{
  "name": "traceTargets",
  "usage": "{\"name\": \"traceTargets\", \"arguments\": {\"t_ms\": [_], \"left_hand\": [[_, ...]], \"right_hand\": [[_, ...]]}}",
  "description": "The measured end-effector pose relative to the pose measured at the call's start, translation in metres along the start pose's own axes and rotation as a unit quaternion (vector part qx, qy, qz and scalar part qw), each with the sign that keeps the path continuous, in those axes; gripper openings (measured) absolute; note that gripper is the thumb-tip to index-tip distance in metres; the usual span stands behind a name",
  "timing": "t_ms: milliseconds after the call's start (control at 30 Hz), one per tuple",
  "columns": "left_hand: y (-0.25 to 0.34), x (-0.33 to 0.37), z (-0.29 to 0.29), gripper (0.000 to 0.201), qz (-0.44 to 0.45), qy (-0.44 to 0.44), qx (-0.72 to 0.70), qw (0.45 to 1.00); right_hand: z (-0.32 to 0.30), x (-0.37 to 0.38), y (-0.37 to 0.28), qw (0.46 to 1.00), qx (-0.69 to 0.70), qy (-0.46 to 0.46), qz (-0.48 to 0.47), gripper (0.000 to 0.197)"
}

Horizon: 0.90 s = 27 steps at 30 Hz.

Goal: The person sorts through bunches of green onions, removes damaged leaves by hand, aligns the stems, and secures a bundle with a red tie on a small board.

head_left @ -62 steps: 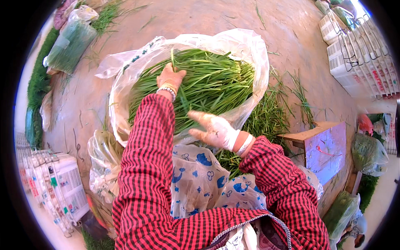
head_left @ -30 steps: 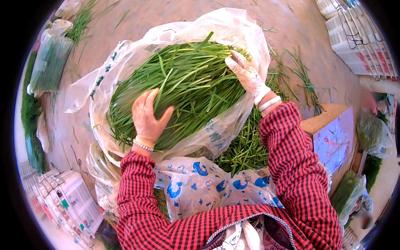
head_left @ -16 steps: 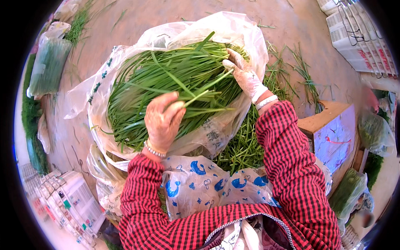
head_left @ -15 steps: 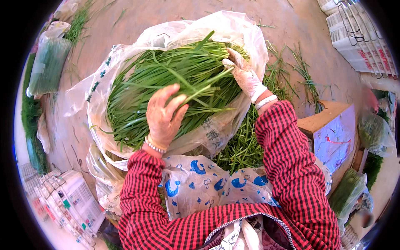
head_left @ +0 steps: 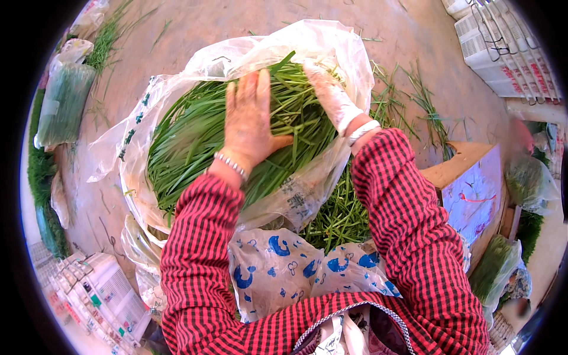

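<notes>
Long flat green garlic chives (head_left: 195,130) lie heaped in a large clear plastic bag (head_left: 219,56), its mouth spread wide around them. My left hand (head_left: 249,118), bare and with a beaded bracelet at the wrist, rests flat on top of the leaves, fingers stretched forward and thumb out to the right. Over the paler stem ends at the right lies my right hand (head_left: 331,94), in a whitish thin glove. Its fingers look extended along the stems; their tips are partly lost against the pale bag. Neither hand shows anything gripped.
Loose green trimmings (head_left: 340,216) lie below the bag, beside a plastic apron with blue prints (head_left: 278,272). A cardboard box (head_left: 470,177) stands to the right. White crates (head_left: 503,53) are at the far right, more crates (head_left: 106,290) at the lower left. Bagged greens (head_left: 65,106) lie at the left.
My left hand has moved up and right and flattened onto the chives; the few stalks it had are laid on the heap. My right hand has shifted slightly left, its pinch loosened.
</notes>
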<state>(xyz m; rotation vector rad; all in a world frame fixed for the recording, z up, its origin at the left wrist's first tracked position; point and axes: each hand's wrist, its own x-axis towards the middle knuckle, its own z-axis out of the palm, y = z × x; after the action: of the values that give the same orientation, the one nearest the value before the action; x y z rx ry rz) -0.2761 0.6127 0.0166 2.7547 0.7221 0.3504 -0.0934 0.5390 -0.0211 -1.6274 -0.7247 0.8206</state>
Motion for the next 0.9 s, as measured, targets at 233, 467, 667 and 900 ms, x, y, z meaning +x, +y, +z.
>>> {"name": "traceTargets", "arguments": {"t_ms": [233,467,667,900], "left_hand": [[-0.021,0.030,0.015,0.099,-0.068,-0.043,-0.082,0.993],[-0.057,0.008,0.000,0.059,-0.111,0.109,-0.405,0.901],[-0.059,-0.011,-0.004,0.066,-0.117,0.149,-0.662,0.725],[-0.062,-0.023,-0.008,0.053,-0.123,0.169,-0.555,0.805]], "right_hand": [[0.019,-0.013,-0.040,0.995,-0.017,-0.097,-0.015,0.053],[-0.030,-0.052,-0.064,0.941,0.335,-0.054,-0.022,0.057],[0.017,-0.081,-0.094,0.907,0.402,-0.112,-0.054,0.062],[0.002,-0.024,0.019,0.944,0.317,0.046,0.080,0.071]]}}
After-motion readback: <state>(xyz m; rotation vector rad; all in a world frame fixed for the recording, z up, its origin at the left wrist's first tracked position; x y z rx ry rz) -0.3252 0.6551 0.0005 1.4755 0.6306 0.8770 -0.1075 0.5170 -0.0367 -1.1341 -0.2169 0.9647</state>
